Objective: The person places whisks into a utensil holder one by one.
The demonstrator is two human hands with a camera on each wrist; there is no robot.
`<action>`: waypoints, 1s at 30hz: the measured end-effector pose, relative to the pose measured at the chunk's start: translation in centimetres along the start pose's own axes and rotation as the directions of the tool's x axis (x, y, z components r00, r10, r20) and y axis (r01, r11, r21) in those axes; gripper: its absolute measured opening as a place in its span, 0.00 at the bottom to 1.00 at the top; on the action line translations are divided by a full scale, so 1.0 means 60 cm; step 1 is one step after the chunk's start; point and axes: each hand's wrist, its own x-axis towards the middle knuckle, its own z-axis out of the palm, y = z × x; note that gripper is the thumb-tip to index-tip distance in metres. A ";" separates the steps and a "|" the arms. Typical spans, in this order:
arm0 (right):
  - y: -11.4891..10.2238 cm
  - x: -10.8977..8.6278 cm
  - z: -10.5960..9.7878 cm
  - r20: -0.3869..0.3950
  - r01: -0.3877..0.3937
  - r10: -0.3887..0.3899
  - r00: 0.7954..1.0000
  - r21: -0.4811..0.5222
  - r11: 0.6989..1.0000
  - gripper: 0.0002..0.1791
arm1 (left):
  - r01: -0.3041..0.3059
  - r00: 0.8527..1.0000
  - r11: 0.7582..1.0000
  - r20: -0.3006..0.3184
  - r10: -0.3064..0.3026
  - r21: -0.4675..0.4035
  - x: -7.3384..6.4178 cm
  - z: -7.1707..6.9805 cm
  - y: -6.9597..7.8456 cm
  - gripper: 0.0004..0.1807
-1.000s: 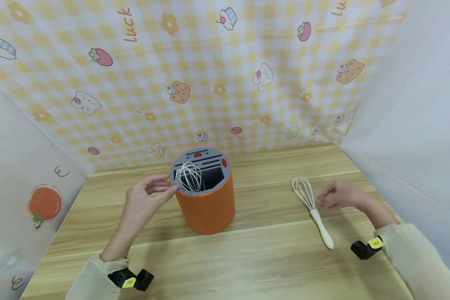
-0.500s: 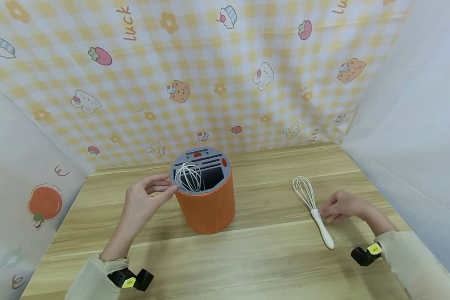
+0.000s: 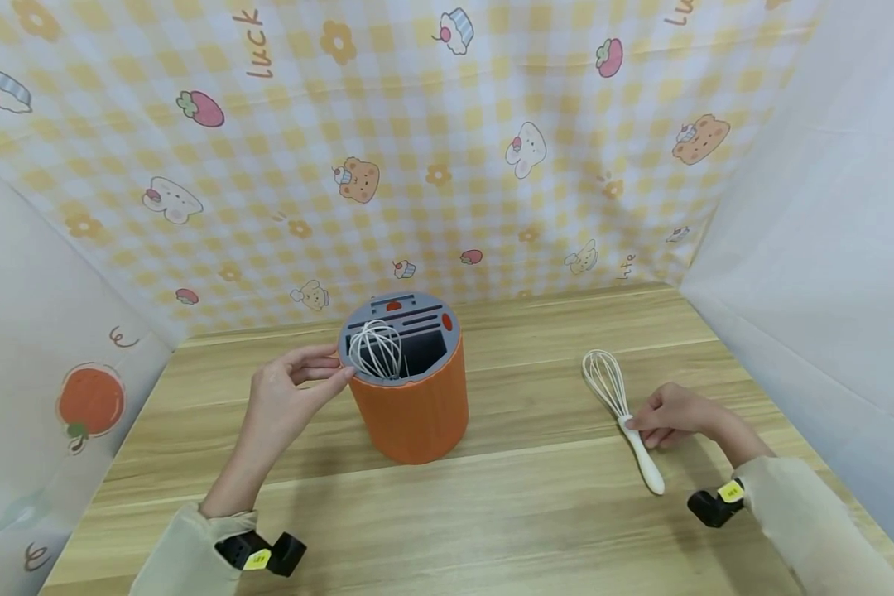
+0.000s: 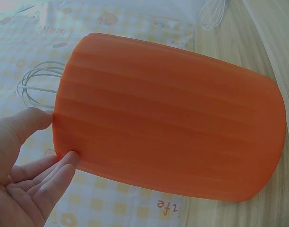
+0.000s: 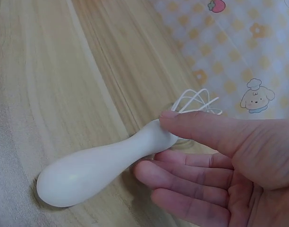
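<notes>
An orange, round knife block point(image 3: 417, 418) with a grey slotted top stands upright on the table. The white wire head of one whisk point(image 3: 375, 351) sticks up from its large opening. My left hand point(image 3: 286, 393) holds the block at the left of its rim, thumb and fingertips against the edge, also plain in the left wrist view. A second white whisk point(image 3: 633, 439) lies on the wood to the right, wires pointing away. My right hand point(image 3: 674, 416) pinches its handle near the wires; in the right wrist view the thumb point(image 5: 196, 127) lies on the neck, fingers beside and under it.
The wooden table point(image 3: 507, 513) meets a yellow checked cloth point(image 3: 447, 149) at the back. White cloth walls close in the left and right sides. A black wrist camera point(image 3: 715, 505) hangs below each sleeve.
My right hand has come left and toward the near side, from beside the second whisk onto its handle. The left hand and the knife block have stayed put.
</notes>
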 end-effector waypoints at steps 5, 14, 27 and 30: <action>0.000 0.005 0.003 -0.006 -0.014 0.014 1.000 0.002 1.000 0.15 | -0.002 1.000 1.000 0.000 0.002 0.000 0.000 0.000 0.000 0.24; 0.000 0.008 0.005 -0.004 -0.018 0.018 1.000 0.001 1.000 0.14 | 0.000 1.000 1.000 0.002 0.000 0.001 -0.001 -0.001 0.001 0.25; -0.015 0.002 -0.004 -0.001 0.038 -0.038 0.999 -0.033 0.999 0.13 | 0.004 1.000 1.000 0.005 -0.004 0.008 -0.001 -0.002 0.003 0.25; -0.024 -0.001 -0.008 -0.006 0.049 -0.050 0.999 -0.033 0.998 0.13 | 0.005 1.000 1.000 0.006 -0.005 0.009 -0.001 -0.001 0.003 0.25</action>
